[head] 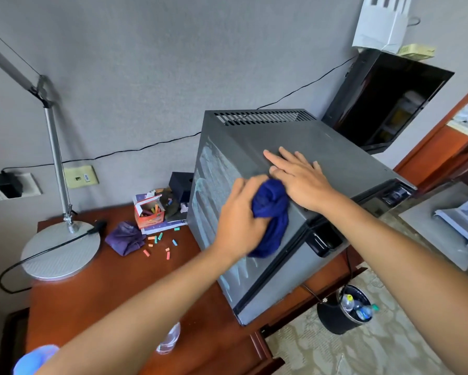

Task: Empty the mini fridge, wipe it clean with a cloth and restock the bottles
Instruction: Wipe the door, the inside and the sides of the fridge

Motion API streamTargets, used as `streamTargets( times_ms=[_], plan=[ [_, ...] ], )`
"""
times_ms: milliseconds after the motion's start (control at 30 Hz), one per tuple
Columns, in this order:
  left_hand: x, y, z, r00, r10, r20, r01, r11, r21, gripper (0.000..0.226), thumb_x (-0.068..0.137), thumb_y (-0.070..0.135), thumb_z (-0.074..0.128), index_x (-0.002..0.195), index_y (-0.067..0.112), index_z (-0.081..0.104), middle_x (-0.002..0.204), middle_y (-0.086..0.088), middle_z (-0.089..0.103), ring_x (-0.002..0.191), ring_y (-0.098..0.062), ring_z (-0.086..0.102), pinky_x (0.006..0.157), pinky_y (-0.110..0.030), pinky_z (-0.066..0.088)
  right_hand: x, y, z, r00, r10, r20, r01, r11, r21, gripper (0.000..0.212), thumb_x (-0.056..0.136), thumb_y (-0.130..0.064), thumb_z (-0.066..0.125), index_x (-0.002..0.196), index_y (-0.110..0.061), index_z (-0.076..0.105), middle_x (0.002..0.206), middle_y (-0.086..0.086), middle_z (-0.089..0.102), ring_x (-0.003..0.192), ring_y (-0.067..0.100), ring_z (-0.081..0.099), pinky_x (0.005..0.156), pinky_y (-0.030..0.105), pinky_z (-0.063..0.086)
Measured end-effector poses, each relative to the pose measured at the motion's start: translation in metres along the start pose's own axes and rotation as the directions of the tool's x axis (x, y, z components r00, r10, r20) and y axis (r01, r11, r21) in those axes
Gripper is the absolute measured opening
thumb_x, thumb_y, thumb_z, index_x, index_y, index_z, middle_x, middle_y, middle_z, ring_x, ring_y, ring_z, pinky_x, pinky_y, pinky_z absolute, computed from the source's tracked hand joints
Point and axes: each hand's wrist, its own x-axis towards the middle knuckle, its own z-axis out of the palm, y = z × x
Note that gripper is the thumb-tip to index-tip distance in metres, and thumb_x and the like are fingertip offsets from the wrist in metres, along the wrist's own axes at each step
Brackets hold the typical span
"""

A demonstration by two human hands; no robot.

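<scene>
A person's left hand grips a bunched blue cloth against the upper left side wall of the mini fridge, which stands at the desk's right edge, while the right hand lies flat, fingers straight, on its top. Smeared streaks run down the wall below and behind the cloth, with open room there. Bottles wait in a bucket on the floor.

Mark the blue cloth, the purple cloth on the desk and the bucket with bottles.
blue cloth (270, 212), head view, on the bunched middle below the left hand's grip.
purple cloth (126, 237), head view, on its crumpled centre.
bucket (333, 319), head view, on its dark outer wall.
</scene>
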Motion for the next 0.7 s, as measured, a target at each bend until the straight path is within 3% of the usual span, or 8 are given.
streamTargets(
  times_ms=[133,233,367,467,700],
  plan=[
    [-0.005,0.003,0.002,0.997,0.035,0.071,-0.036,0.999,0.007,0.049,0.086,0.014,0.059,0.131,0.032,0.055,0.109,0.002,0.052,0.096,-0.018,0.06,0.087,-0.035,0.051,0.0,0.002,0.0,1.0,-0.011,0.008,0.011,1.0,-0.005,0.05,0.109,-0.043,0.027,0.157,-0.053,0.018,0.171,-0.009,0.007,0.158,0.023,0.003,0.123,0.059,0.001],
    [0.021,-0.019,-0.009,0.999,0.047,0.014,-0.047,0.998,0.033,0.052,0.082,0.008,0.055,0.129,0.03,0.056,0.112,-0.004,0.058,0.103,-0.017,0.059,0.094,-0.028,0.048,0.0,0.001,0.002,1.0,0.003,-0.013,-0.003,1.0,0.008,0.049,0.107,-0.048,0.028,0.155,-0.055,0.021,0.171,-0.012,0.008,0.158,0.019,0.003,0.125,0.056,0.0],
    [0.109,-0.098,-0.048,0.985,-0.103,-0.138,0.117,0.989,0.094,0.038,0.083,0.014,0.063,0.121,0.016,0.065,0.112,-0.012,0.066,0.105,-0.029,0.063,0.1,-0.045,0.05,-0.001,0.0,0.002,1.0,0.005,-0.026,-0.005,1.0,0.015,0.051,0.105,-0.052,0.026,0.156,-0.055,0.02,0.17,-0.014,0.007,0.157,0.016,0.001,0.126,0.054,-0.001],
    [0.171,-0.137,-0.08,0.953,-0.195,-0.231,0.231,0.963,0.139,0.04,0.082,0.017,0.064,0.123,0.015,0.065,0.114,-0.016,0.066,0.105,-0.031,0.065,0.096,-0.04,0.053,0.0,0.001,0.002,0.999,-0.004,-0.032,0.005,1.0,0.028,0.052,0.104,-0.053,0.026,0.155,-0.056,0.02,0.17,-0.015,0.009,0.157,0.015,0.0,0.126,0.054,-0.001],
    [0.197,-0.155,-0.09,0.904,-0.295,-0.309,0.288,0.955,-0.071,0.036,0.086,0.003,0.065,0.117,0.019,0.062,0.109,-0.002,0.067,0.097,-0.013,0.064,0.093,-0.038,0.057,0.001,0.001,0.001,0.999,-0.012,-0.04,0.014,0.999,0.036,0.052,0.103,-0.053,0.029,0.155,-0.056,0.022,0.169,-0.015,0.012,0.156,0.013,0.001,0.125,0.053,0.0]
  ],
)
